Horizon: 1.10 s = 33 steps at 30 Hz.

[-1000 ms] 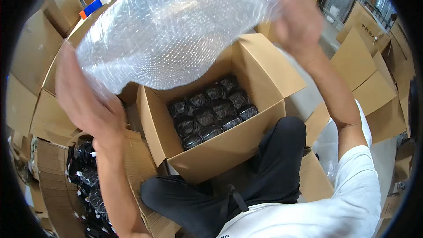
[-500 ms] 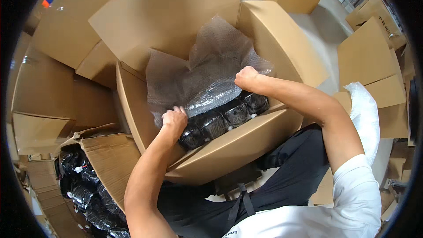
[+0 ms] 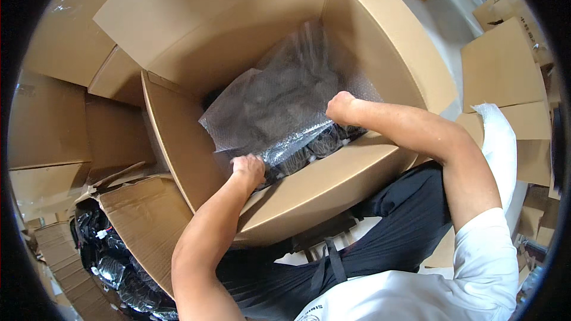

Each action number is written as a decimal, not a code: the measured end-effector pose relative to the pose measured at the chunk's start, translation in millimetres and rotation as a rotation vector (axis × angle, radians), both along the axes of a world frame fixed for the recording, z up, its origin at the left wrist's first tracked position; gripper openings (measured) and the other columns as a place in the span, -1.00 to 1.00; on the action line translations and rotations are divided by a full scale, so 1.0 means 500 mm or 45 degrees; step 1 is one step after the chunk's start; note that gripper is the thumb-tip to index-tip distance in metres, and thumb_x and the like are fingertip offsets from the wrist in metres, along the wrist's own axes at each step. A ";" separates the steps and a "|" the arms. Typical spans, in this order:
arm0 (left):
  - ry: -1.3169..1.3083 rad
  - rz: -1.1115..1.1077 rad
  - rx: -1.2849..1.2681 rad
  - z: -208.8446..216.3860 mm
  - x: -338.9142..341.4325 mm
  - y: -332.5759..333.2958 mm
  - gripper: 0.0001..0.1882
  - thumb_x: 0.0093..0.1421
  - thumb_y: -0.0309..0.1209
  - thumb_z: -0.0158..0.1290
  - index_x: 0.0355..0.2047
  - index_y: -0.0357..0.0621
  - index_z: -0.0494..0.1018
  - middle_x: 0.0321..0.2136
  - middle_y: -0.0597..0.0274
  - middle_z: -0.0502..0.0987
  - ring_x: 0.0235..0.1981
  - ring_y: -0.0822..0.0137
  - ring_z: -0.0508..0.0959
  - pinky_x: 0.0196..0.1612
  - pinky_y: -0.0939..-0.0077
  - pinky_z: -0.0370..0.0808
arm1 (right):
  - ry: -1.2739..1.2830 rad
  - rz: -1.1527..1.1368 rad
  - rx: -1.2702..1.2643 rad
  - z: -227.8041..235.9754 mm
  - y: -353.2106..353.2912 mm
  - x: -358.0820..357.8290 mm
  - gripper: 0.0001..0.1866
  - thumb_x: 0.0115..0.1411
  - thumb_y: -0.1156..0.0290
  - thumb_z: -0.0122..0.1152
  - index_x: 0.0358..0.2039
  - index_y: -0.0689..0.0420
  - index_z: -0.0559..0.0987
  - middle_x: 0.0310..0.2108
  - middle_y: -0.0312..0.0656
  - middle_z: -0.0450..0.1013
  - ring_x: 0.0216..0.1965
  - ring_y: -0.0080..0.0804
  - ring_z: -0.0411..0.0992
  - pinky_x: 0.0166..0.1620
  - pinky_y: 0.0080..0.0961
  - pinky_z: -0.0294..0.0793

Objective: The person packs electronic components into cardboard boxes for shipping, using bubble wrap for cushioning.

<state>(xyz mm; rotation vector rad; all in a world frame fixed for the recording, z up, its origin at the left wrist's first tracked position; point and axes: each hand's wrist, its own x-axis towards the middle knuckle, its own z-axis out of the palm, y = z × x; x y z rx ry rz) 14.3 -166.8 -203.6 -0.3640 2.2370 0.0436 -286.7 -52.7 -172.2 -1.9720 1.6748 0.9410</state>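
Note:
A sheet of clear bubble wrap lies inside a large open cardboard box in front of me. Under its near edge, a row of black plastic-wrapped bundles shows along the box's near wall; the wrap hides the rest. My left hand is closed on the sheet's near left corner, its fingers curled over the edge. At the near right corner, my right hand makes a fist around the wrap.
At lower left, a second open carton holds more black wrapped bundles with small white connectors. Tall cardboard boxes stand on the left. More cartons are at the right, beside a white plastic sheet near my right arm.
The bubble wrap has come down flatter and nearer to me, covering more of the black bundles. Both hands sit slightly farther right and keep their grip.

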 end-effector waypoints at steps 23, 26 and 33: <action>0.246 0.333 0.094 -0.089 -0.020 -0.264 -0.20 0.12 0.17 0.13 0.06 -0.37 0.43 0.06 -0.30 0.47 0.17 -0.09 0.44 0.09 0.15 0.48 | -0.086 -0.005 0.239 -0.045 0.012 0.028 -0.73 0.10 0.42 0.23 -0.18 0.14 0.71 -0.13 -0.06 0.62 -0.09 -0.15 0.60 -0.12 -0.22 0.59; 0.603 0.524 -0.364 -0.062 -0.086 -0.202 -0.35 0.14 0.05 0.17 -0.04 -0.34 0.52 -0.05 -0.31 0.53 0.09 -0.03 0.51 0.04 0.14 0.50 | -0.071 -0.088 0.319 -0.046 0.052 0.001 -0.73 0.10 0.42 0.23 -0.17 0.14 0.71 -0.12 -0.06 0.62 -0.09 -0.16 0.60 -0.11 -0.22 0.58; 0.237 0.242 0.372 -0.062 -0.139 -0.102 -0.28 0.09 0.21 0.14 -0.26 -0.36 0.62 -0.25 -0.21 0.62 -0.18 -0.12 0.62 -0.10 0.11 0.54 | -0.107 0.092 0.569 -0.010 0.029 0.015 -0.59 0.01 0.14 0.38 -0.19 0.14 0.71 -0.16 -0.12 0.63 -0.11 -0.16 0.59 -0.10 -0.21 0.57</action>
